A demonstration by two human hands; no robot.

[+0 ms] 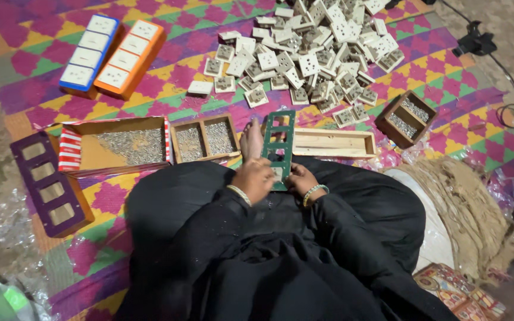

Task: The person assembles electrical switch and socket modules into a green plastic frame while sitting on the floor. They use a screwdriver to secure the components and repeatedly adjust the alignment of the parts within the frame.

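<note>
On the patterned mat point(150, 89), left of the green frame point(278, 142), lie a purple frame point(49, 184) and trays of small metal parts point(203, 138). The left hand point(254, 179) and right hand point(300, 180) both grip the green frame's near end, over the lap. Beyond it is the heap of white sockets point(310, 53); to its right, a small wooden box point(407, 117).

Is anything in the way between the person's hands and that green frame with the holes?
No. Both hands are already on it: the left hand and the right hand grip the near end of the green frame, which rests on the lap. A bare foot lies just beside it, not between.
</note>
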